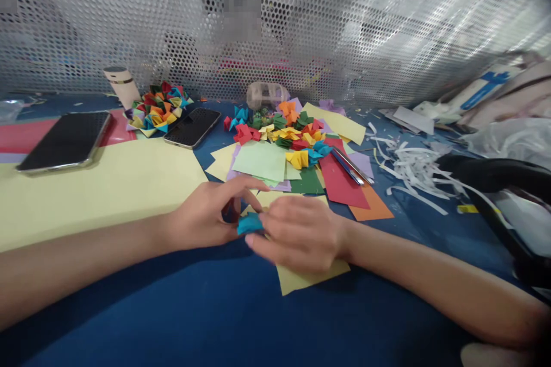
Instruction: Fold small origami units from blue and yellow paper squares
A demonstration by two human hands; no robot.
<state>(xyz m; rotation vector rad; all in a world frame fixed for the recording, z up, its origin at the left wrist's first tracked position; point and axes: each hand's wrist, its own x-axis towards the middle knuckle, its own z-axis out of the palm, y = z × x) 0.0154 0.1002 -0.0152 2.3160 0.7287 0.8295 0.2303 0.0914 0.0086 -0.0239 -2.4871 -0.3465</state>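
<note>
Pinch grips: left hand (pixel 206 215) and right hand (pixel 299 233) squeeze a teal paper fold (pixel 249 222) near the tabletop's (pixel 172 309) front edge, probably sharpening its crease.

A paper-craft workbench in a shared workspace. A silvery perforated metal screen (pixel 387 23) walls off the far edge of the blue tabletop (pixel 172 309). Loose squares of coloured paper (pixel 340 183) cover the middle of the surface, with a heap of small folded paper pieces in many colours (pixel 284 129) behind them. A ring of the same folded pieces (pixel 159 108) sits toward the far left. Curled white paper offcuts (pixel 413 169) litter the right side.
</note>
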